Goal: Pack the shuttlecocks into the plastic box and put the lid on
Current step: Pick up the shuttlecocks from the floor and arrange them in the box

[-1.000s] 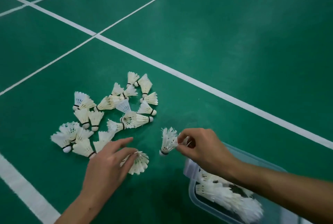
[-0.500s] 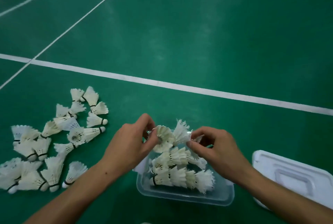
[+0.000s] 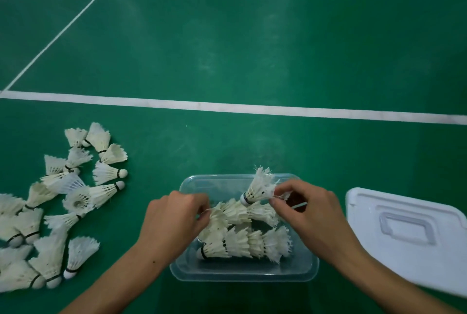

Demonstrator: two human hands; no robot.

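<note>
A clear plastic box sits on the green floor at centre bottom, with several white shuttlecocks lying in rows inside. My left hand is over the box's left side, pinching a shuttlecock by its feathers. My right hand is over the right side and holds a frayed shuttlecock by its feathers, cork pointing left, above the ones in the box. The white lid lies flat to the right of the box.
A loose pile of several shuttlecocks is spread on the floor left of the box. A white court line runs across the floor beyond the box, and a thinner line slants at the upper left.
Both hands carried their shuttlecocks from beside the pile to above the box. They now sit lower over it, and the view has swung right and down, showing the whole box and lid.
</note>
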